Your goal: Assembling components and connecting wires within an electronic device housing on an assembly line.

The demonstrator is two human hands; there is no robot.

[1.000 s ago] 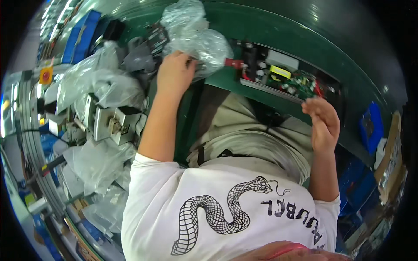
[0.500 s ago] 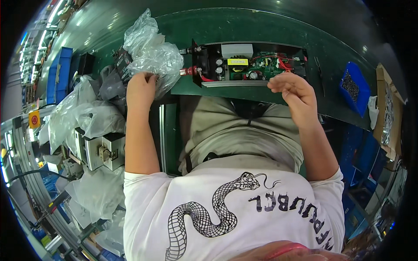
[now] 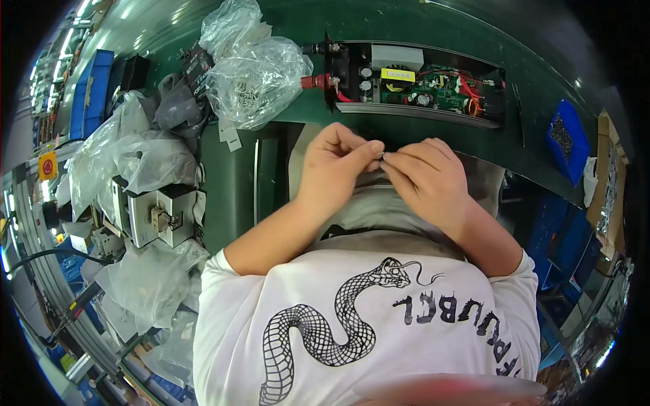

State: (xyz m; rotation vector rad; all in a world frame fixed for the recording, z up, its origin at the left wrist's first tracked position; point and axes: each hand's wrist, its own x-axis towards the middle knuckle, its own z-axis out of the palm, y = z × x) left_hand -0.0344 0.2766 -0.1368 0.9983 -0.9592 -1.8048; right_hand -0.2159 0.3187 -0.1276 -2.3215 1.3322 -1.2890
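Observation:
My left hand (image 3: 338, 162) and my right hand (image 3: 428, 177) meet in front of my lap, near the table's front edge. Between their fingertips is a tiny dark piece, too small to name. Both hands are closed in a pinch around it. Beyond them lies a long black metal case (image 3: 420, 114), its top uncovered, with a green circuit board (image 3: 440, 93), a yellow-labelled transformer (image 3: 398, 75) and red wires inside. A red terminal (image 3: 313, 82) and a black terminal (image 3: 313, 49) stick out of its left end. Left of these rests a clear plastic bag (image 3: 254, 84) holding small metal parts.
At the right stand a blue bin (image 3: 566, 139) of small dark screws and a cardboard box (image 3: 604, 196). A thin dark tool (image 3: 519, 115) lies beside the case. On the left are a blue bin (image 3: 91, 95), a white metal box (image 3: 166, 216) and several plastic bags.
My left hand has left the plastic bag and moved right. My right hand has drawn back from the case's front edge, and both now meet at the fingertips.

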